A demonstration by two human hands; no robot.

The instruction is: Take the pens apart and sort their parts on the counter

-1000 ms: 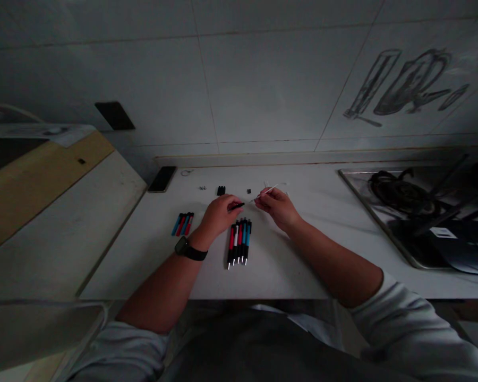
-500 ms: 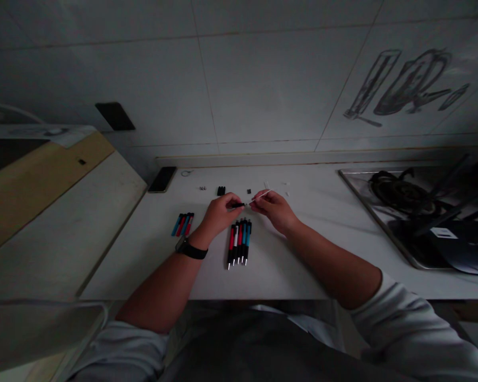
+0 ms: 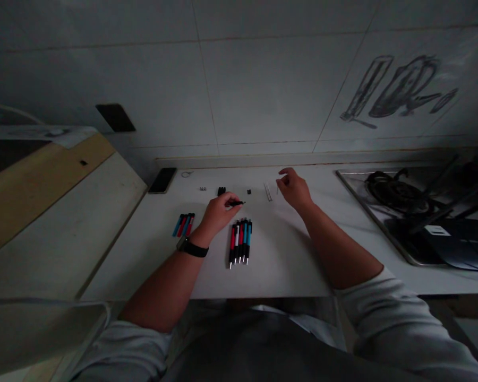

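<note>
Black pen part, pinched in left hand, mid-frame; right hand, right of centre, curled, contents unclear.

The pens were red, white and blue with black grips, the countertop white, the watch strap black.

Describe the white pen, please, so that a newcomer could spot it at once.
On the white countertop, right of the black-strapped watch, a row of pens lies with tips toward the near edge. The white pen is second from the left; its white barrel sets it apart from the red pens on either side.
</note>
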